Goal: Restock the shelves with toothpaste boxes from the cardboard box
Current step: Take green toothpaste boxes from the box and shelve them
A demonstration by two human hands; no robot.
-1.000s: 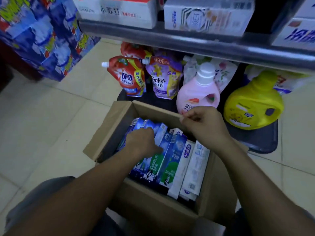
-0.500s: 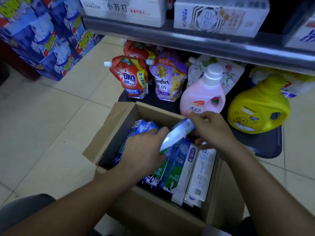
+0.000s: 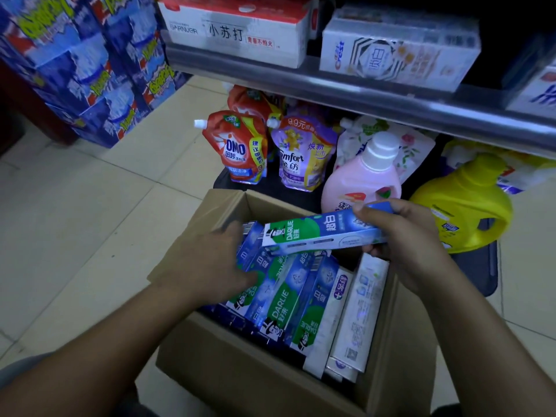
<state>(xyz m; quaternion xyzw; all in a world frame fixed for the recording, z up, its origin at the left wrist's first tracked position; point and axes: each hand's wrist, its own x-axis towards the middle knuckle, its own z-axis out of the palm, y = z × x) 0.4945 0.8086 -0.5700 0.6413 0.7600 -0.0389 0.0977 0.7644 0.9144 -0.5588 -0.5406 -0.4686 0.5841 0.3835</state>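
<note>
The toothpaste box (image 3: 319,233) I am holding is blue and green on its face, with white lettering and a pale side. The cardboard box (image 3: 240,365) is plain brown. Most of the packed boxes (image 3: 282,299) show the same blue and green. The white boxes (image 3: 358,311) are pale, one with a purple patch. The red pouch (image 3: 237,149) has a blue band and the purple pouch (image 3: 304,155) has yellow on it. The white pouch (image 3: 412,145) has a flower print, the pink bottle (image 3: 361,179) a white cap, and the jug (image 3: 463,203) is yellow. The shelf edge (image 3: 331,88) is grey and the floor tiles (image 3: 90,221) are cream. The stacked packs (image 3: 90,64) are blue with yellow-green letters and red.
</note>
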